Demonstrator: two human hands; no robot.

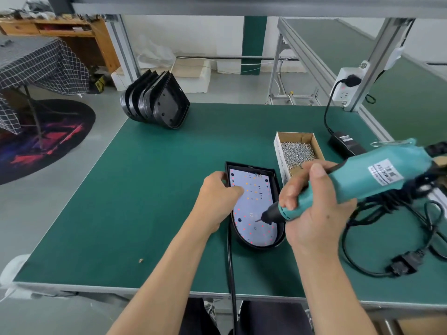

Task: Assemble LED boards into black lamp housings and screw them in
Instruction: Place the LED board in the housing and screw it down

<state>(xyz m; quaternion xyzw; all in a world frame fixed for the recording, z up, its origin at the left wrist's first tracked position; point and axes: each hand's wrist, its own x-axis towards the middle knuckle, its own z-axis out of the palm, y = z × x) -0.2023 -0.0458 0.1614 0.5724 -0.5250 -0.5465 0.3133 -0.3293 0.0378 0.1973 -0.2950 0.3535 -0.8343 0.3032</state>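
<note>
A green bench (154, 189) fills most of the view, with a metal frame (377, 56) rising at its right edge. On the floor to the left lies a round dark rug (41, 139) beside a table under a checked cloth (36, 64).

At the bench's far left corner a stack of empty black housings (154, 100) leans on edge, well apart from the work. A power strip (347, 87) is fixed to the frame, and a black adapter (346, 142) lies on the bench below it. Loose black cable (408, 259) coils at the right.

Near the middle right lies one housing (251, 246), flat and open side up, its rounded end toward the person. A white LED board (251, 197) sits inside it, dotted with red and orange points. A black cord (231, 274) runs from the housing over the near edge.

The left hand (217, 199) rests on the housing's left rim, thumb pressing on the board. The right hand (312, 209) is wrapped tight around a teal screwdriver (377, 175), which slants down to the left; its bit (258, 220) meets the board near the rounded end.

Just beside the housing, to the right, stands an open cardboard box (280, 151) holding small silver screws (296, 151). A small tan scrap (141, 260) lies near the front edge.
</note>
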